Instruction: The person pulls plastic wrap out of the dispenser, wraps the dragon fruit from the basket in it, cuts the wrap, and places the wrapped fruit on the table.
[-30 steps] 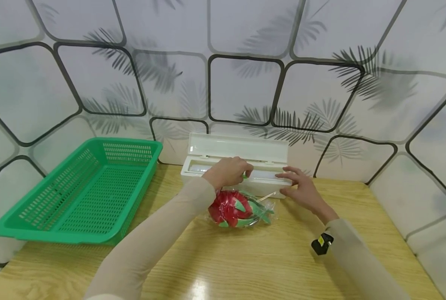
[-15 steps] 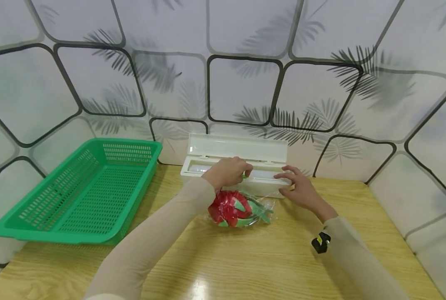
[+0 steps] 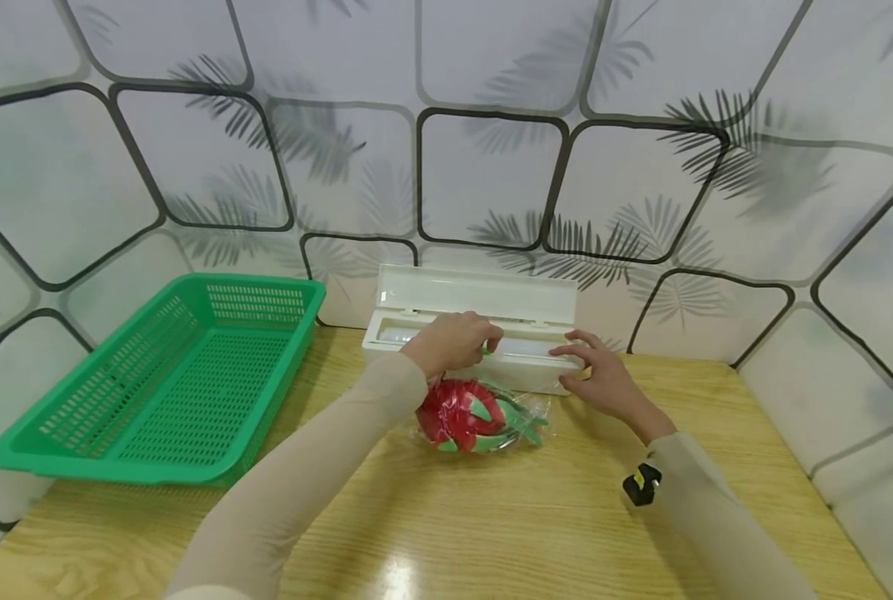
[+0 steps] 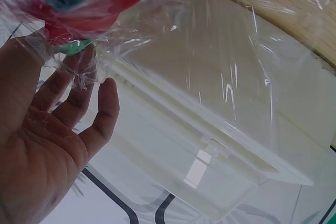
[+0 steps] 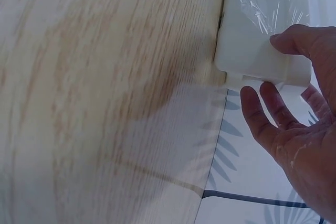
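Note:
A white plastic wrap box (image 3: 446, 367) stands against the wall with its lid (image 3: 476, 296) raised. Inside lies a roll of clear film (image 3: 529, 347). Over the box's front edge, my left hand (image 3: 450, 343) pinches a small green piece (image 3: 486, 351), which looks like the cutter's slider. My right hand (image 3: 604, 379) holds the box's right end, its thumb on the front face and fingers over the top. In front of the box sits a red and green dragon fruit (image 3: 465, 414) covered in clear film. Loose film (image 4: 231, 77) stretches across the box front in the left wrist view.
A green plastic basket (image 3: 192, 392) with slotted walls stands at the left. The wooden table (image 3: 506, 525) meets patterned walls (image 3: 491, 179) at the back and sides. A black device (image 3: 641, 483) is strapped to the right wrist.
My left hand has shifted very slightly left along the box edge with the green piece. The right hand, box and dragon fruit stay in place.

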`<state>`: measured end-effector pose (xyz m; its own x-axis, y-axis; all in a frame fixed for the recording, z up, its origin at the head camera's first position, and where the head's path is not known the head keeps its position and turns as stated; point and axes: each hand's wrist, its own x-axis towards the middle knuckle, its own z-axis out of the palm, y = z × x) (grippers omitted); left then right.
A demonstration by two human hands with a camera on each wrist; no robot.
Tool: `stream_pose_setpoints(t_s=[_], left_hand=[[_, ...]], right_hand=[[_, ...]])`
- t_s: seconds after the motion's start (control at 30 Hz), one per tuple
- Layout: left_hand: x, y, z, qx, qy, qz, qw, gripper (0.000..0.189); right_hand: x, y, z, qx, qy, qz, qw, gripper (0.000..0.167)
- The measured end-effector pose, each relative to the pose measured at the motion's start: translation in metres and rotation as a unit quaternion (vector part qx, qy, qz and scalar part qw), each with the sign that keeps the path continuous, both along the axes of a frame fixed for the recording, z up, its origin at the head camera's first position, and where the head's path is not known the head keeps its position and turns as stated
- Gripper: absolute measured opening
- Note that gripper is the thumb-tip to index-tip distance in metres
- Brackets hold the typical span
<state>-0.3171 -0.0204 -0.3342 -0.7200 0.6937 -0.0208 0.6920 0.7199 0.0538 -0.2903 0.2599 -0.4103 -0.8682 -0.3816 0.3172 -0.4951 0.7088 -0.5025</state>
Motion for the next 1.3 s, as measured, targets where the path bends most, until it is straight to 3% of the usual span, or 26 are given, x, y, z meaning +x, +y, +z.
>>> stream_pose_setpoints(t_s=[0.63,1.3], left_hand=[[0.0000,-0.0048,-0.0023,0.016,0.010,-0.005,0.9998,0.024],[0.0022,-0.0068,-0.0040,0.024,0.021,-0.002,0.9995,0.026]], right_hand=[[0.0010,0.0006,-0.0001,-0.008,-0.010,-0.004,0.9999,0.037],[-0.0006,0.0029,-0.0045,-0.001,0.019,-0.002,0.9998,0.037]])
